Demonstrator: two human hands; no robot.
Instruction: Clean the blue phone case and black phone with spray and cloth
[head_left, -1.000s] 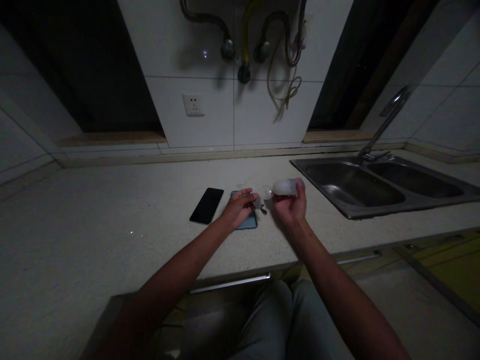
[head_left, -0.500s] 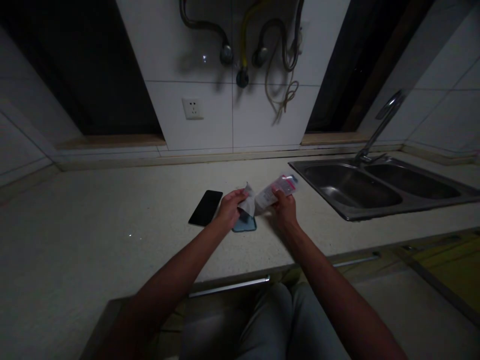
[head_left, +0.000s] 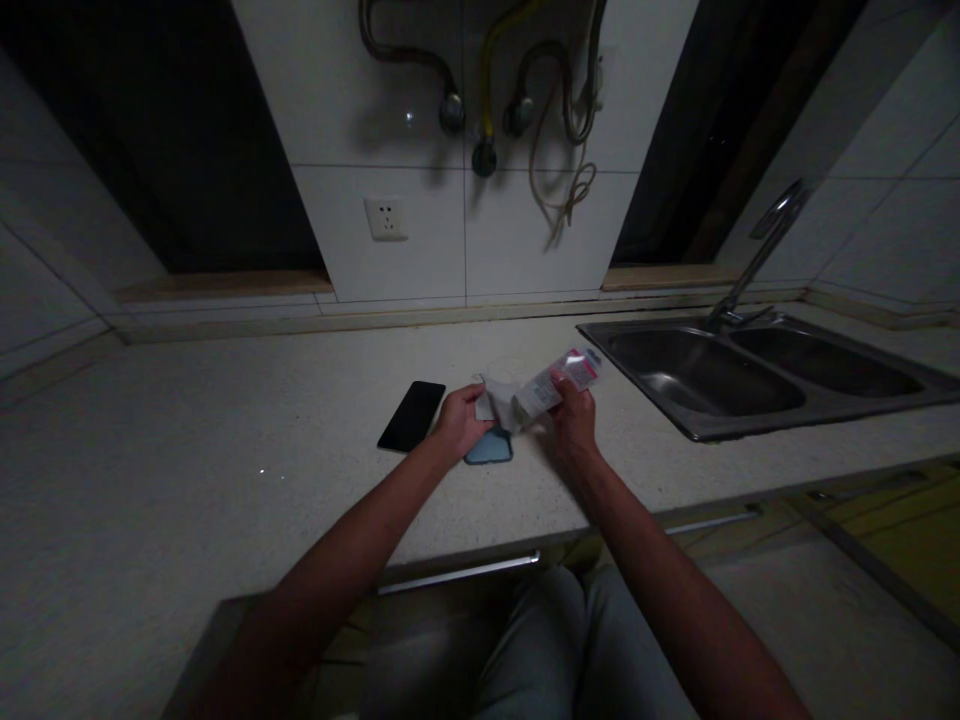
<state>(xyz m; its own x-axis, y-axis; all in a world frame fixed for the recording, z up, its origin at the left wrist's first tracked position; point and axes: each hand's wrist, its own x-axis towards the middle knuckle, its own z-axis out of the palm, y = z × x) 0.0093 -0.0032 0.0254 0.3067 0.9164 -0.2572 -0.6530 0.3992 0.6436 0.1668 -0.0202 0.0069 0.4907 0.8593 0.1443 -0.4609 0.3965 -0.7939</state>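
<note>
Above the speckled worktop (head_left: 225, 440) my right hand (head_left: 574, 415) grips a small clear plastic packet with pink print (head_left: 555, 380), tilted up to the right. My left hand (head_left: 459, 420) pinches a pale flap or sheet (head_left: 491, 398) at the packet's left end. Both hands hover just over a blue-grey phone case (head_left: 489, 448) lying flat. A black phone (head_left: 412, 415) lies face up to the left of my left hand.
A steel double sink (head_left: 757, 375) with a tall tap (head_left: 757, 250) sits to the right. A wall socket (head_left: 386, 217) and hanging hoses (head_left: 555, 110) are on the tiled back wall. My legs show below the counter's front edge.
The packet has turned from end-on to lengthwise in my right hand. My left hand has drawn a pale flap out at its left end. Both hands stayed over the case.
</note>
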